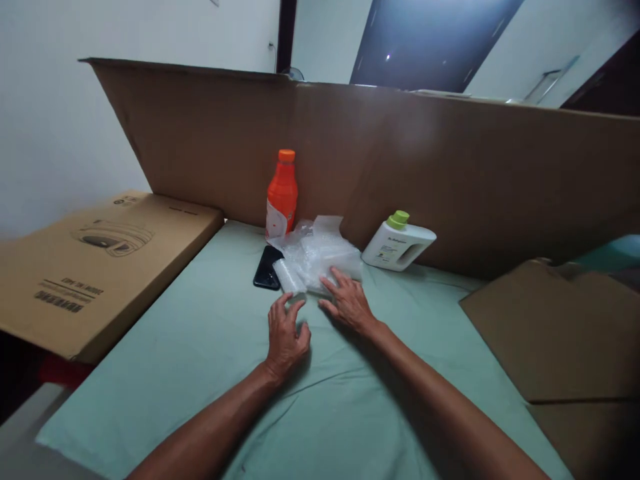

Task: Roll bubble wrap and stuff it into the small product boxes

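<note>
A crumpled heap of clear bubble wrap (325,250) lies on the pale green cloth. My right hand (347,303) rests against its near right edge, fingers spread. Just in front of the wrap is my left hand (287,333), with its fingers curved and apart and nothing between them. A rolled end of the wrap points toward that hand. Left of the heap lies a dark smartphone (267,268), partly covered by the wrap. Behind it stands an orange bottle (283,193) with an orange cap. To the right, a white jug (399,245) with a green cap leans slightly.
A tall cardboard panel (225,133) walls off the back. On the left lies a large flat cardboard box (115,260) with printing. Cardboard flaps (560,333) cover the right side. The green cloth (200,373) has creases near my forearms.
</note>
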Demonstrator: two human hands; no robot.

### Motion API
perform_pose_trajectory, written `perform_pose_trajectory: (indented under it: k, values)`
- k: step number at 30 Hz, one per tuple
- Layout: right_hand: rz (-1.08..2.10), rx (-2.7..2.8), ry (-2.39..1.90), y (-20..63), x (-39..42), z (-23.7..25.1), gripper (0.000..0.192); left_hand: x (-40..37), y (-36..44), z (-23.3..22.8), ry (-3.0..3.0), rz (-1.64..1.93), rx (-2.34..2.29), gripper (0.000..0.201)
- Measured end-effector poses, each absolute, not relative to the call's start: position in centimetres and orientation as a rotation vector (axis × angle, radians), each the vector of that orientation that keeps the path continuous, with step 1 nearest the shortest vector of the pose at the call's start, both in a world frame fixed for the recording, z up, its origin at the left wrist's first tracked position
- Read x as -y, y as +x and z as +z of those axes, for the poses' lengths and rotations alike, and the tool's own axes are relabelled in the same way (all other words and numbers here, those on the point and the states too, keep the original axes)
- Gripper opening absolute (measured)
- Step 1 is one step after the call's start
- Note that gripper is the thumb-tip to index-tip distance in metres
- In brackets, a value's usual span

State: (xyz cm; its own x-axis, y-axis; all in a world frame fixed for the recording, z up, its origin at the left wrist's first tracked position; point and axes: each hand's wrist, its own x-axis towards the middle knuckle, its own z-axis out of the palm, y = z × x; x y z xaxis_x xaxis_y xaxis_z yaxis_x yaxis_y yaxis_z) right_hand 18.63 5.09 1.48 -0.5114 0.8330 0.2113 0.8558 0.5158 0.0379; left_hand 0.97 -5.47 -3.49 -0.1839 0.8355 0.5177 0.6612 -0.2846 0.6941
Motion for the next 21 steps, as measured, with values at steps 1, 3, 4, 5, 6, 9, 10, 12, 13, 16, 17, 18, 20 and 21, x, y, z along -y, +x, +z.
perform_pose_trajectory:
  k: [1, 3, 4, 5, 6, 9, 10, 12, 13, 16, 17, 18, 20, 21]
  values:
    - [-0.224, 2.573, -1.474, 17.8, -6.2, 1.2, 0.052, 5.4, 0.9, -3.5, 1.847, 1.472, -1.778, 0.047]
    - [-0.251, 2.514, -1.52, 17.1, -8.4, 1.3, 0.047, 5.2, 0.8, -3.6, 1.768, 1.476, -1.787, 0.05]
    - [-0.268, 2.491, -1.54, 17.2, -9.0, 1.6, 0.046, 5.2, 0.8, -3.7, 1.734, 1.472, -1.778, 0.052]
    - [-0.284, 2.473, -1.555, 17.4, -9.4, 1.8, 0.046, 5.1, 0.8, -3.8, 1.704, 1.468, -1.763, 0.053]
    - [-0.3, 2.459, -1.567, 17.7, -9.3, 2.2, 0.046, 5.0, 0.8, -3.9, 1.674, 1.468, -1.749, 0.054]
    - [-0.333, 2.428, -1.551, 18.2, -6.9, 3.0, 0.045, 4.8, 1.0, -3.9, 1.575, 1.493, -1.717, 0.06]
    - [-0.325, 2.419, -1.507, 17.8, -5.7, 3.1, 0.045, 4.8, 1.1, -3.9, 1.549, 1.505, -1.702, 0.064]
    - [-0.246, 2.426, -1.385, 16.2, -3.5, 3.1, 0.048, 4.7, 1.1, -3.8, 1.499, 1.534, -1.652, 0.07]
    - [-0.177, 2.44, -1.331, 15.1, -2.7, 3.0, 0.051, 4.6, 1.1, -3.8, 1.464, 1.555, -1.627, 0.071]
    - [0.016, 2.492, -1.277, 11.4, -1.9, 2.5, 0.045, 4.4, 0.9, -3.7, 1.338, 1.618, -1.596, 0.069]
    - [0.05, 2.499, -1.271, 10.5, -2.0, 2.5, 0.037, 4.3, 0.8, -3.7, 1.294, 1.636, -1.605, 0.07]
    - [0.07, 2.496, -1.259, 9.9, -2.0, 2.7, 0.03, 4.2, 0.7, -3.8, 1.256, 1.651, -1.619, 0.07]
    - [0.087, 2.476, -1.221, 9.5, -2.0, 3.7, 0.025, 4.0, 0.5, -3.8, 1.187, 1.678, -1.643, 0.073]
    - [0.1, 2.449, -1.194, 9.7, -2.1, 4.5, 0.025, 3.9, 0.4, -3.8, 1.157, 1.688, -1.653, 0.073]
